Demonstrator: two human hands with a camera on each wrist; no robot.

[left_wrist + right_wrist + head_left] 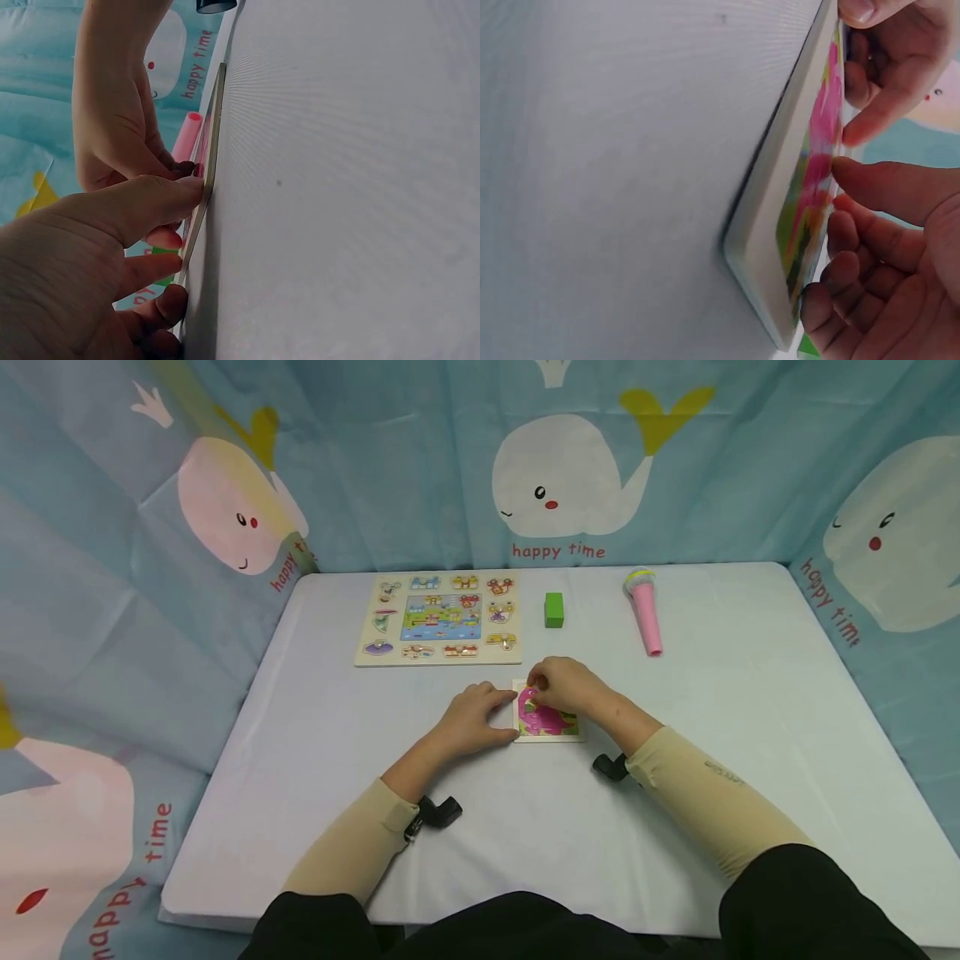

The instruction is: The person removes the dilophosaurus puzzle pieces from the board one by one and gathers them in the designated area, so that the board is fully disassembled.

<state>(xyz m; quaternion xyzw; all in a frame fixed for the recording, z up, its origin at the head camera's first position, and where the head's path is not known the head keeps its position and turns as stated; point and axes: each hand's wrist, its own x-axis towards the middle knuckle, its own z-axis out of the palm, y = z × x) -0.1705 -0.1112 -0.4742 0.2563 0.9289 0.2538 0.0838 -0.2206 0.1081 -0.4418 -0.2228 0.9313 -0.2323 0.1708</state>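
A small square jigsaw puzzle (550, 737) with a pink animal picture and a pale frame lies flat on the white table. My left hand (472, 720) rests at the puzzle's left edge, its thumb near the lower corner and its fingers near the upper one. In the left wrist view the left thumb (169, 196) touches the frame. My right hand (570, 685) bends over the upper part of the picture. Its thumb (885, 184) and index finger pinch a small puzzle piece (530, 706) at the picture's surface; the fingers partly hide the piece.
A larger wooden peg puzzle board (363, 610) lies at the back left. Behind the small puzzle stands a green block (553, 610). A pink toy microphone (647, 614) lies at the back right. A blue whale-print curtain (405, 468) borders the table.
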